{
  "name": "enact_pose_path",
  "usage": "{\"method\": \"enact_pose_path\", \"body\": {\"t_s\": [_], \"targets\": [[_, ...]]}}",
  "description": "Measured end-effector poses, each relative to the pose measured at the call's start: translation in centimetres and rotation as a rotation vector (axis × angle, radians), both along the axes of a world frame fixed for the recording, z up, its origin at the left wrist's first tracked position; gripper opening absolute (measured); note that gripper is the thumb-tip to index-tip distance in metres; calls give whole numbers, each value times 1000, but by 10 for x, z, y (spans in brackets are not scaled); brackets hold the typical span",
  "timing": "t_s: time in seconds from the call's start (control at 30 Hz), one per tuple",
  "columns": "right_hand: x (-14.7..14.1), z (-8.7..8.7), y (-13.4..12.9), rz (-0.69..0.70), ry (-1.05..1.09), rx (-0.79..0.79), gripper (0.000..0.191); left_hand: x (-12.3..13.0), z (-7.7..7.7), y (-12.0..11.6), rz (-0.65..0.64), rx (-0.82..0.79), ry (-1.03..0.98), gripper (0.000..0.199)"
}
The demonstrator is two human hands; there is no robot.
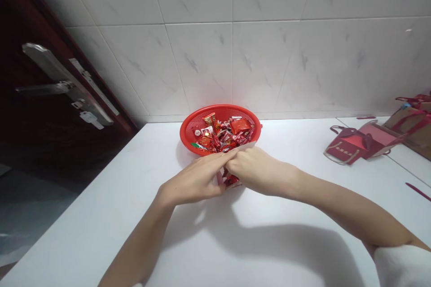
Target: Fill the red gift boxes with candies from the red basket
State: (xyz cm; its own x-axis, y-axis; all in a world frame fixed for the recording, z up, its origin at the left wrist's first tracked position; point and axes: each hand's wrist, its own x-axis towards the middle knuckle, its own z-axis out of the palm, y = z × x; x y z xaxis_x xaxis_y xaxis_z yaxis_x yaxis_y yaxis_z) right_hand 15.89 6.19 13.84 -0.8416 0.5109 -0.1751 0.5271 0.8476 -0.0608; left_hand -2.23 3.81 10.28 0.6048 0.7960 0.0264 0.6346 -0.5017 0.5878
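My left hand (192, 180) is wrapped round the left side of a small pinkish paper box (219, 178), its thumb low at the front and its fingers stretched across the top. Red-wrapped candies (231, 181) show inside the box. My right hand (258, 168) is closed over the box's right side, knuckles up. Its fingertips are hidden, so what it grips cannot be made out. A pale flap (247, 145) sticks up behind the hands. Just beyond stands a red plastic basket (183, 133) holding many wrapped candies (224, 134).
On the white table (111, 206), an unfolded dark red gift box (350, 145) with rope handles lies at the right. A brown carton (412, 128) with red items stands further right, near a dark red strip (417, 191). Tiled wall behind; dark door (37, 112) at left.
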Motion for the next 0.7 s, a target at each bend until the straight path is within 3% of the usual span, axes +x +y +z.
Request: {"method": "enact_pose_path", "body": {"t_s": [0.23,0.43,0.57,0.7], "targets": [[9,10,5,-122,-29,68,22,-1,4,1,-41,-34,-20,38],[6,-21,11,36,102,-1,19,-4,3,2,-48,-32,-38,59],[14,-38,20,-49,390,-248,19,-7,2,3,-7,-70,-51,74],[21,-42,22,-210,737,-726,18,-9,2,5,-15,-126,-27,82]]}}
